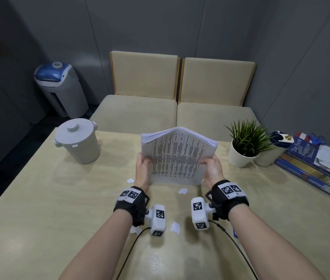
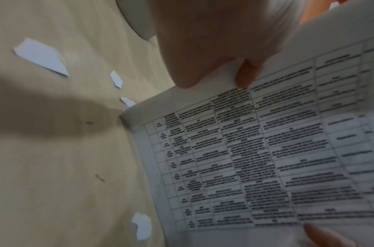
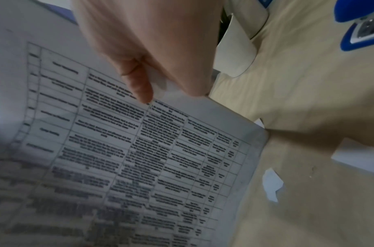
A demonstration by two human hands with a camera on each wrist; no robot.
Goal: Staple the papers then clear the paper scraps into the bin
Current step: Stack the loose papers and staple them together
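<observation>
Left hand and right hand grip the papers upright above the table; fingers hidden behind. Scraps on table. Stapler cut off. Bin lidded.

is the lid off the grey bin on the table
No, the lid sits closed on top of the grey bin, which stands left of the papers.
</observation>
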